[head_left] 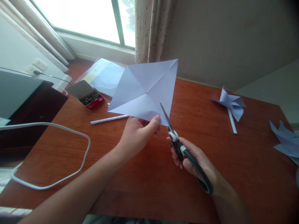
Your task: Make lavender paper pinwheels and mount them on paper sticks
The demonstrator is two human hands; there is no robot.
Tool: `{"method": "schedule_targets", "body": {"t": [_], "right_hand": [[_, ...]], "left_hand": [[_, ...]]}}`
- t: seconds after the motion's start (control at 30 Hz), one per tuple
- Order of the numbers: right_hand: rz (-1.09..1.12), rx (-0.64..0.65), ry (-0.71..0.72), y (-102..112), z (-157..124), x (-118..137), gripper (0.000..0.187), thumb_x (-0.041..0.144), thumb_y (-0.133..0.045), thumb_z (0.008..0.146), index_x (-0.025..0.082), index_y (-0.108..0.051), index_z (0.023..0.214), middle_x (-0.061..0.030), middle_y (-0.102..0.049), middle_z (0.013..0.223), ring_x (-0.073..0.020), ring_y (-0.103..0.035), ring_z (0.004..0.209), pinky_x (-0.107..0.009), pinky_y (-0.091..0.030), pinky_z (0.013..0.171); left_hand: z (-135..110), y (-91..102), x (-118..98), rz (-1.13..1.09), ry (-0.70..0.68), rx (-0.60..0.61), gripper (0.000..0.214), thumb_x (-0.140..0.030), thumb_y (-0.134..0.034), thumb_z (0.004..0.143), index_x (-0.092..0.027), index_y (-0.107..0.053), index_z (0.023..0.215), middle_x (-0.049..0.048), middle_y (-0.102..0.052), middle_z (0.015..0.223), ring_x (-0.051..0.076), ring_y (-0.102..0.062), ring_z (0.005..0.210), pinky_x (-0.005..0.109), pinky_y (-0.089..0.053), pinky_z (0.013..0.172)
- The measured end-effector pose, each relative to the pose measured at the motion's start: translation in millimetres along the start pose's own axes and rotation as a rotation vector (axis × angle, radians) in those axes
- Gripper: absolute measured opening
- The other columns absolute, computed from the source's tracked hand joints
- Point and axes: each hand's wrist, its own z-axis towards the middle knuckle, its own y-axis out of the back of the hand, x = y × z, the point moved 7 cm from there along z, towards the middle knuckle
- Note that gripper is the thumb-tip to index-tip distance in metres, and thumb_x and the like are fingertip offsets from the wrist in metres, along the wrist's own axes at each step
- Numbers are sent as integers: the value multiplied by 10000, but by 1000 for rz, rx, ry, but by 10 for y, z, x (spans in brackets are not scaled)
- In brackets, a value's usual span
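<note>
A square sheet of pale paper (149,87) with diagonal creases and a small red dot at its middle is held up above the table. My left hand (140,130) pinches its lower edge, thumb on top and the other fingers mostly beneath. In my right hand (187,158) is a pair of scissors (176,140) with black and white handles. One blade lies over the paper near its lower right corner; the other blade is mostly hidden behind the sheet. The fingers of my right hand are wrapped round the handles.
Behind the paper lie a rolled paper stick (109,119), an open box of small metal pins (90,98) and a plastic packet of paper (105,74). A paper pinwheel (231,102) and folded paper (286,140) lie right. A white cable (87,149) loops left on the wooden table (144,186).
</note>
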Motion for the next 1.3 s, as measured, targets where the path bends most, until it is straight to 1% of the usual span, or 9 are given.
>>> {"method": "schedule_targets", "body": {"t": [0.23, 0.4, 0.6, 0.73, 1.07, 1.13, 1.3], "right_hand": [[-17, 0, 1, 0, -9, 15, 674, 580, -705, 841, 204, -515, 1367, -46, -539, 945, -174, -488, 806, -275, -445, 706], [16, 1, 9, -12, -2, 7, 675, 566, -696, 857, 208, -491, 1392, -39, -523, 946, -165, -463, 798, -262, -431, 690], [-20, 8, 32, -14, 1, 25, 653, 567, -689, 867, 214, -501, 1383, -34, -532, 936, -158, -468, 796, -254, -432, 688], [-24, 5, 39, -1, 4, 23, 636, 568, -688, 868, 217, -512, 1368, -39, -532, 958, -158, -474, 809, -258, -444, 715], [-25, 12, 10, -13, 11, 5, 683, 631, -677, 839, 209, -529, 1356, -46, -533, 944, -172, -471, 792, -278, -426, 685], [-25, 16, 10, -9, 12, -2, 687, 634, -675, 840, 208, -530, 1359, -48, -537, 944, -174, -478, 798, -282, -428, 697], [-16, 39, 20, -9, 20, -6, 692, 639, -662, 850, 204, -520, 1369, -41, -529, 936, -162, -458, 767, -276, -403, 668]], "left_hand": [[-12, 11, -21, 19, 4, -16, 339, -304, -606, 865, -159, -616, 559, 8, -628, 536, 97, -543, 475, 197, -407, 470], [-28, -2, -44, 42, -20, -3, 355, -312, -600, 874, -159, -617, 554, 7, -625, 529, 96, -542, 473, 195, -410, 474], [-38, -9, -45, 45, -23, -4, 339, -307, -602, 867, -158, -618, 563, 13, -634, 534, 102, -556, 474, 197, -424, 478], [-40, -20, -48, 36, -15, 4, 345, -311, -605, 867, -158, -606, 557, 13, -627, 530, 98, -550, 471, 193, -418, 473], [-51, -12, -78, 60, -33, -30, 331, -300, -606, 854, -159, -615, 555, 14, -633, 522, 102, -555, 457, 196, -420, 463], [-50, -13, -80, 58, -41, -32, 330, -290, -601, 858, -160, -617, 555, 9, -633, 523, 97, -551, 454, 195, -418, 459], [-46, -21, -68, 45, -48, -18, 325, -270, -592, 869, -161, -613, 564, -3, -628, 528, 85, -544, 457, 183, -417, 458]]}}
